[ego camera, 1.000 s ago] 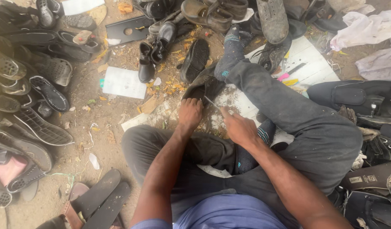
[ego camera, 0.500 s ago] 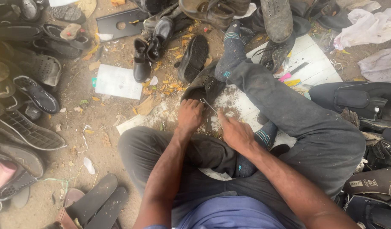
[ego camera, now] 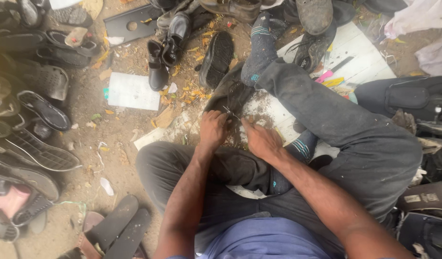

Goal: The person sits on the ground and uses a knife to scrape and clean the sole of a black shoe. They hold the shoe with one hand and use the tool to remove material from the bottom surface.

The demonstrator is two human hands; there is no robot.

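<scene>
Dark shoe [ego camera: 229,93] just beyond both hands [ego camera: 235,134] (touching).

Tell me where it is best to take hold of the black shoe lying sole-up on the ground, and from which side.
Probably across the narrow waist of the black sole-up shoe, from above. It lies flat, sole upward, with bare littered dirt ground on both long sides.

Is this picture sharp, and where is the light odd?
Head view: soft, even daylight, no hard shadows; a hazy yellowish glare washes the upper left edge over the sandals; the hands, left hand and right hand, look fairly sharp, though the shoe between them is dark.
</scene>
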